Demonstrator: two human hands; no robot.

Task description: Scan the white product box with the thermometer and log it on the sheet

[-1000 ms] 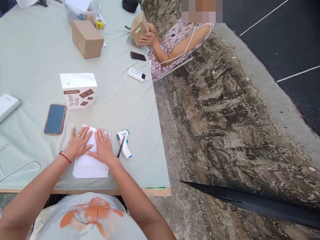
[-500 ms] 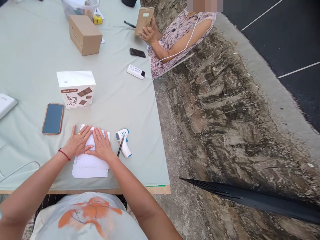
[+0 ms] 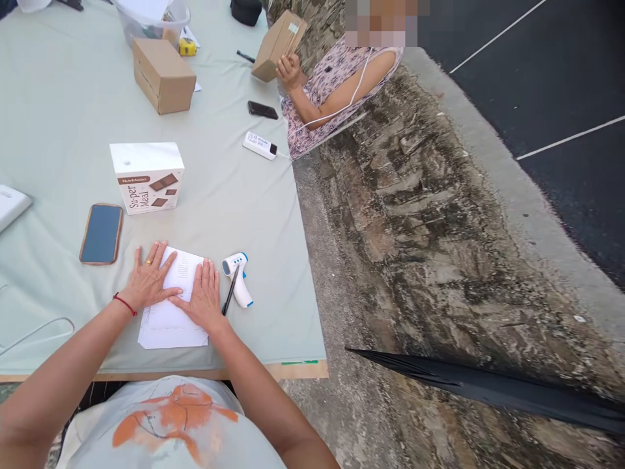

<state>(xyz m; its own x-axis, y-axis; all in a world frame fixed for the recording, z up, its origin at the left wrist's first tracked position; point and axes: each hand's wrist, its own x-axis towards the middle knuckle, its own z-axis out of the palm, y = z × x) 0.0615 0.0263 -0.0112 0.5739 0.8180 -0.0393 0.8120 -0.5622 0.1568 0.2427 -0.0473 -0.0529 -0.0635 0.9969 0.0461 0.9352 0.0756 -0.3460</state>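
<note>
A stack of white paper sheets (image 3: 170,326) with faint writing lies on the table in front of me. My left hand (image 3: 151,280) rests flat on its left side, fingers spread, a ring on one finger. On the right side of the stack lies my right hand (image 3: 202,296), also flat with fingers stretched out. The two thumbs almost meet in the middle. Just right of my right hand are a black pen (image 3: 230,293) and a white and blue infrared thermometer (image 3: 241,286); the pen leans across the thermometer's handle. Neither hand holds anything.
Beyond my hands stand a white NutriMotion box (image 3: 147,177) and a phone (image 3: 101,234). Farther off are a brown cardboard box (image 3: 165,78), a plastic tub (image 3: 151,26) and a yellow tape measure (image 3: 187,46). A person (image 3: 332,91) at the right edge holds another cardboard box (image 3: 278,47).
My hands have slid apart on the paper, the left to the left and the right outward, baring more of the top sheet. The other person has tilted their box.
</note>
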